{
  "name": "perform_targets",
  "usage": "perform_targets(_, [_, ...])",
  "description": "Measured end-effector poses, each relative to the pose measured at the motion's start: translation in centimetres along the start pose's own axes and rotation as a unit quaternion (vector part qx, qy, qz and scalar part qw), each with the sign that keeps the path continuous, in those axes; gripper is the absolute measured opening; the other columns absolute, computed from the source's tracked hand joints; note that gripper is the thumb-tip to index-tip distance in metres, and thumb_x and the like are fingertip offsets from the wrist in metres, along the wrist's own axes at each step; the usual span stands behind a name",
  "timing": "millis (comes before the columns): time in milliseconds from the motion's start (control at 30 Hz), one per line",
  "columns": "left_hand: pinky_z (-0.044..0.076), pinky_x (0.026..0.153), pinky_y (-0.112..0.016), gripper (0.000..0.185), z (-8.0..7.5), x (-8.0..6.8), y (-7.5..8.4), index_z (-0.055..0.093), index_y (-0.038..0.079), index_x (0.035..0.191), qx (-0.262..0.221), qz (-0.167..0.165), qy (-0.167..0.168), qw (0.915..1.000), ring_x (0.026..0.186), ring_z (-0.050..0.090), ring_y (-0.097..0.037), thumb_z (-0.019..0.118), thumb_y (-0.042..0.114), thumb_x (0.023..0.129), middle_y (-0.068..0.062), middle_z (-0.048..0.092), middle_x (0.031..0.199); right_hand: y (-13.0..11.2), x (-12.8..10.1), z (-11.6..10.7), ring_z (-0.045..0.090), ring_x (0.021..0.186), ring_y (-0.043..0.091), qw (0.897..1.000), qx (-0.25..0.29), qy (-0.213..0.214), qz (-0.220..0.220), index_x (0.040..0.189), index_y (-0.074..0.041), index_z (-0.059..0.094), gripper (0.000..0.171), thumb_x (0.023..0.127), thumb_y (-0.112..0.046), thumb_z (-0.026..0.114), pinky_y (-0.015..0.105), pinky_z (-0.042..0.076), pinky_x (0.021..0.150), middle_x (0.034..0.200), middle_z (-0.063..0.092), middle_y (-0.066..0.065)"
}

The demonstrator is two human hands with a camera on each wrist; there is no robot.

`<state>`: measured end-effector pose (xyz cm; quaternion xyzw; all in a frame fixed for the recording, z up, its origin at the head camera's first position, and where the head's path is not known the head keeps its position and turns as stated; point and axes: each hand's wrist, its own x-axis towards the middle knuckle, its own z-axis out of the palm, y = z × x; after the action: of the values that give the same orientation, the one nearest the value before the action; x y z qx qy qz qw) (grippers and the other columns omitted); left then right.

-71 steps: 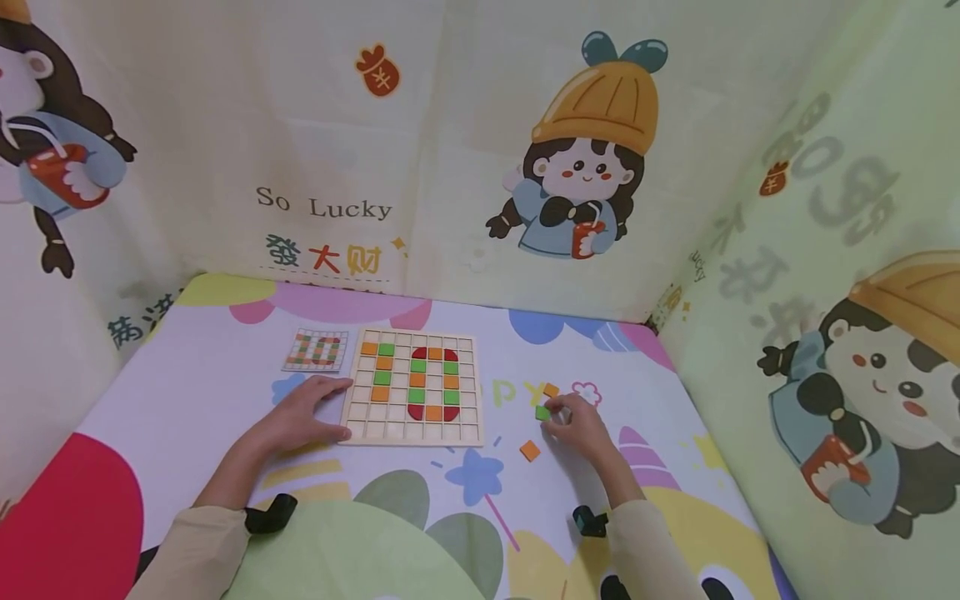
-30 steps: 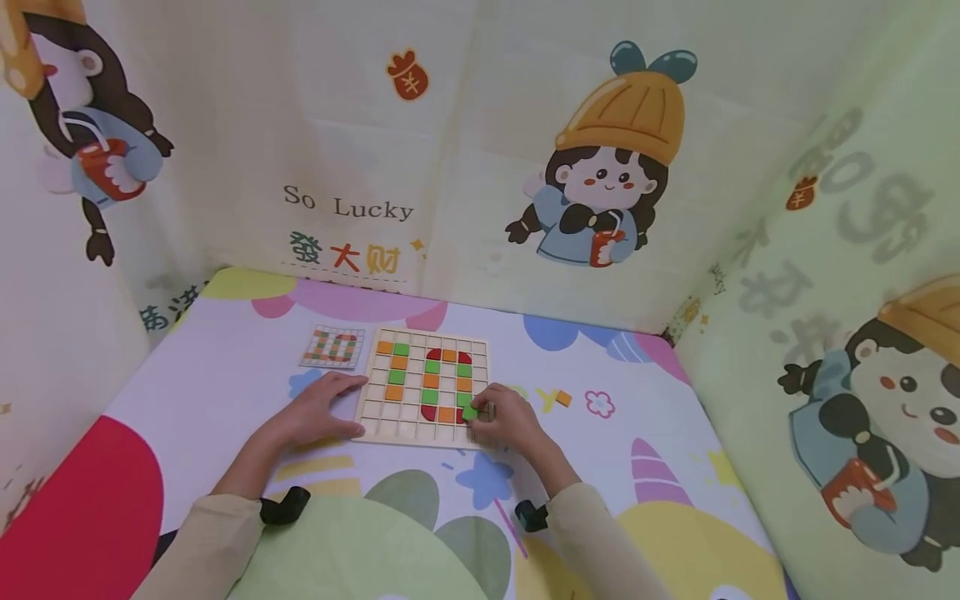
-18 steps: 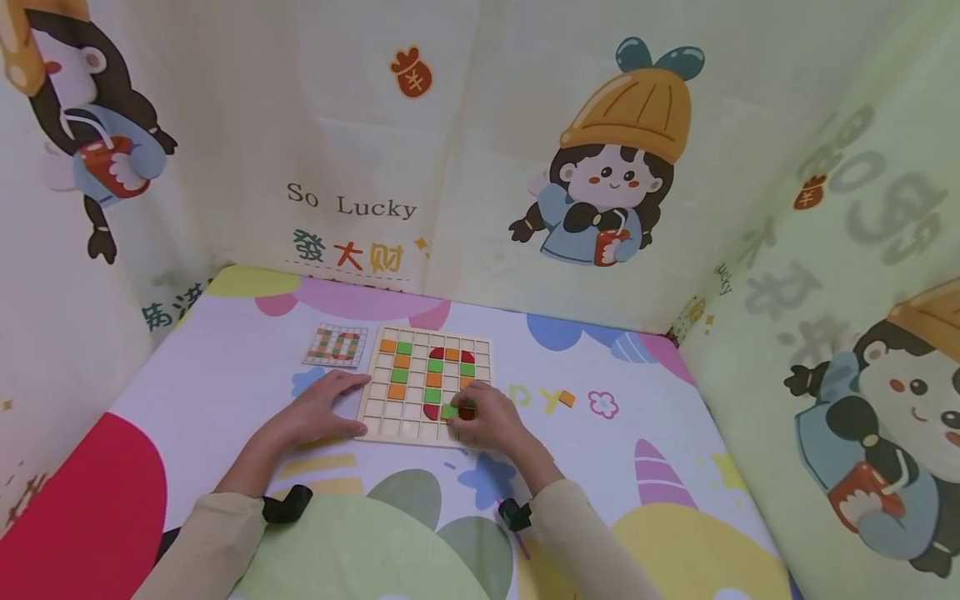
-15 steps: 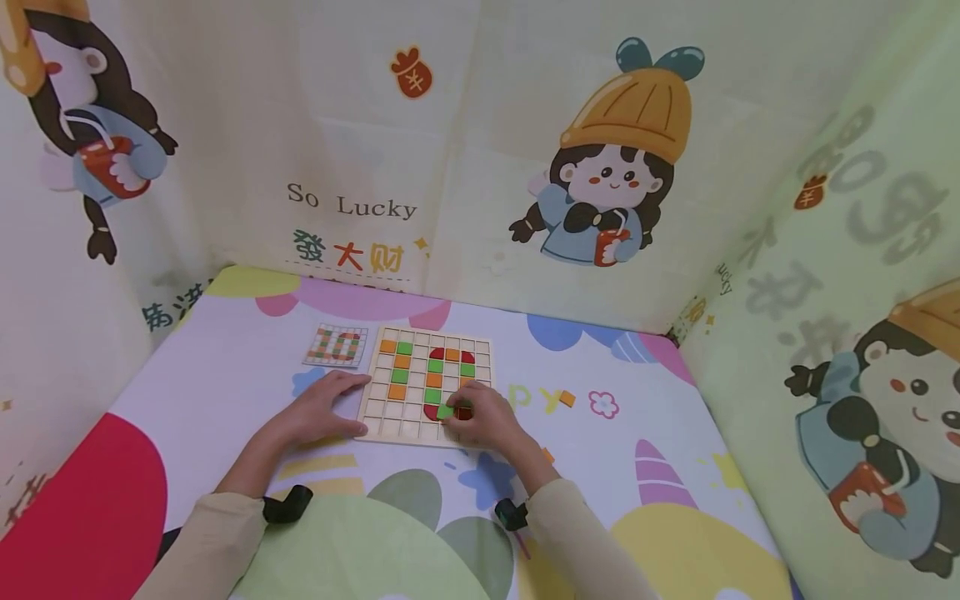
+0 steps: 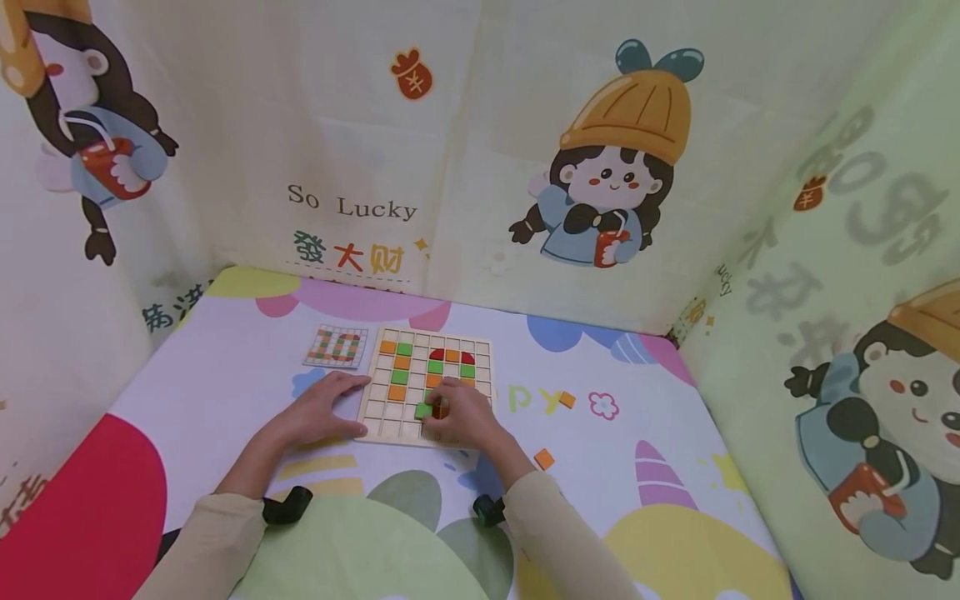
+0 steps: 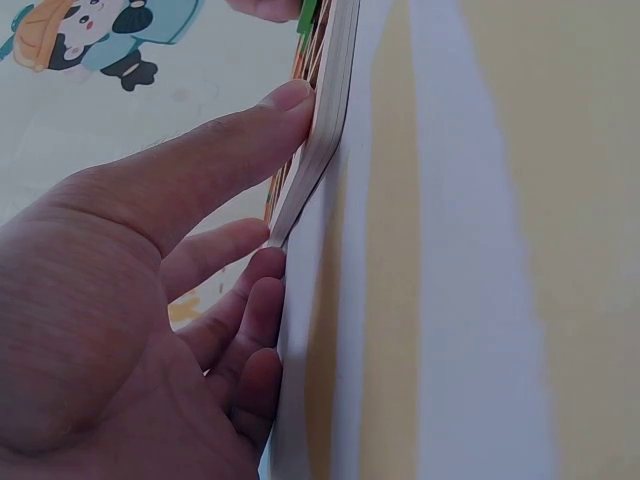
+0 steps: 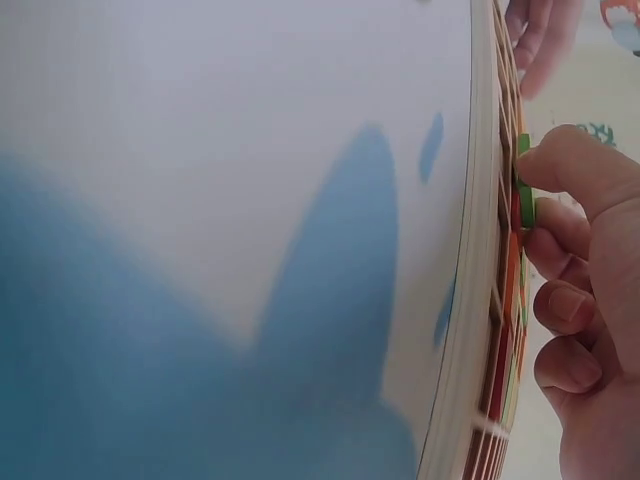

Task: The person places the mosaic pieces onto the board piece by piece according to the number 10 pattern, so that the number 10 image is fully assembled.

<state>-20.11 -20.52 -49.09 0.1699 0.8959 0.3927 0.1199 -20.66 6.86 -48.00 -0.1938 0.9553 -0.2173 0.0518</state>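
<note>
A wooden grid board lies on the table, bearing orange, green and red tiles. My left hand touches its left side, thumb and index finger spread apart; in the left wrist view the thumb rests at the board's edge. Over the lower part of the grid, my right hand pinches a green square tile between thumb and fingertips. In the right wrist view that green tile stands on edge against the board's face. The right hand hides some tiles beneath it.
A small pattern card lies beyond the left hand, beside the board. Two loose orange tiles lie on the printed tablecloth right of the board. Cartoon-printed curtains enclose the table at the back and sides.
My right hand has picked up the green tile from the table on the right, carried it over the board and moved leftward across the lower grid. The left hand stays at the board's edge.
</note>
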Motion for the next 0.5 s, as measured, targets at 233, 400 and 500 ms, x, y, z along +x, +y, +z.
perform_targets(233, [0.035, 0.106, -0.058, 0.082, 0.1, 0.1, 0.1, 0.044, 0.013, 0.145, 0.001, 0.004, 0.003, 1.0, 0.131, 0.039, -0.04, 0.08, 0.037, 0.077, -0.019, 0.04, 0.144, -1.3, 0.8, 0.4, 0.051, 0.083, 0.007, 1.0, -0.014, -0.005, -0.013, 0.1, -0.024, 0.071, 0.019, 0.084, -0.034, 0.071, 0.019, 0.045, 0.073, 0.095, 0.058, -0.011])
perform_targets(400, [0.035, 0.106, -0.059, 0.081, 0.0, 0.1, 0.1, 0.044, 0.013, 0.145, 0.002, 0.009, 0.005, 0.9999, 0.131, 0.039, -0.04, 0.081, 0.036, 0.077, -0.019, 0.04, 0.144, -1.6, 1.0, 0.4, 0.051, 0.082, 0.007, 1.0, -0.011, -0.01, -0.008, 0.099, -0.024, 0.071, 0.018, 0.084, -0.034, 0.071, 0.019, 0.045, 0.072, 0.093, 0.055, -0.012])
perform_targets(500, [0.036, 0.106, -0.058, 0.081, 0.0, 0.1, 0.0, 0.044, 0.013, 0.145, 0.008, 0.007, 0.005, 0.9999, 0.131, 0.039, -0.04, 0.081, 0.036, 0.076, -0.019, 0.041, 0.144, -1.6, 1.1, 0.6, 0.05, 0.082, 0.006, 1.0, -0.02, -0.015, -0.009, 0.1, -0.025, 0.07, 0.019, 0.084, -0.035, 0.071, 0.018, 0.045, 0.072, 0.093, 0.055, -0.013])
